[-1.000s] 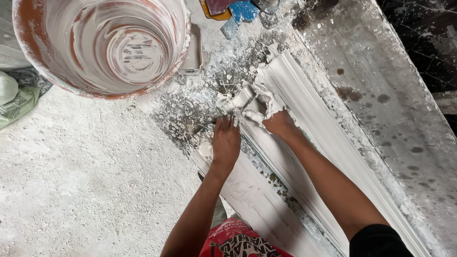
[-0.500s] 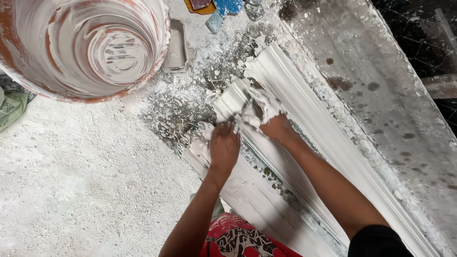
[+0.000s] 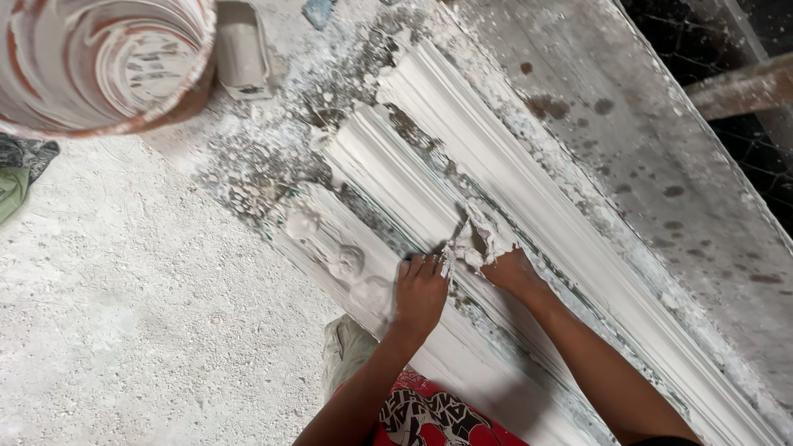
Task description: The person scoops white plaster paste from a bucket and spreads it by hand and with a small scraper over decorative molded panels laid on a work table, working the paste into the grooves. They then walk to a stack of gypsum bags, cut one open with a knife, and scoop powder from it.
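Your right hand (image 3: 514,271) is closed around a lump of wet white plaster (image 3: 487,239), pressing it onto the ribbed white moulding (image 3: 429,157). Your left hand (image 3: 420,291), at its 8 o'clock, lies open and flat on the moulding, gripping nothing. A plaster-smeared bucket (image 3: 99,62) stands well apart at 10 o'clock.

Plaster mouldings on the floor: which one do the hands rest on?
The middle ribbed moulding: the left hand presses its lower edge, the right hand holds wet plaster against it. The longer moulding alongside lies untouched.
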